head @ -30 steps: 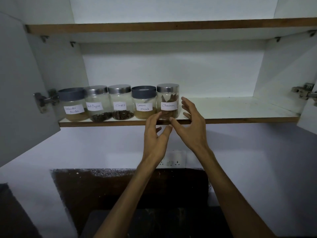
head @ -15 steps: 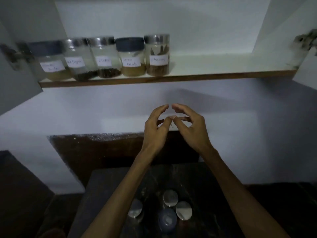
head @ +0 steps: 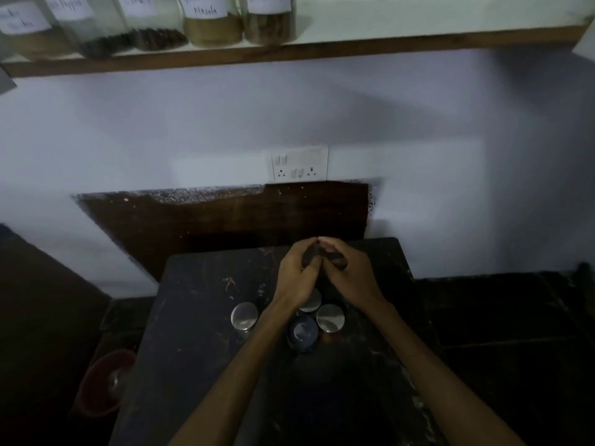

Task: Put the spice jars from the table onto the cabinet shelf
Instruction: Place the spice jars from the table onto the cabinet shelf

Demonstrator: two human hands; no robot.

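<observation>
Over the dark counter [head: 199, 317], the left hand [head: 294, 278] and right hand [head: 351, 275] arch toward each other, fingers curled, fingertips meeting; it is too dim to tell whether they grip anything. Four lidded spice jars [head: 244, 316] stand below the wrists; five more line the cabinet shelf [head: 418, 38].

We take the table [head: 199, 317] as our landmark. On it stand four jars: one [head: 244, 316] to the left, one [head: 330, 318] to the right, one [head: 302, 333] between them toward us, one [head: 312, 300] behind it. Above the table's far edge hover our left hand [head: 297, 278] and right hand [head: 349, 275], fingertips meeting. High above the table, five jars [head: 212, 22] line the cabinet shelf [head: 386, 43].
</observation>
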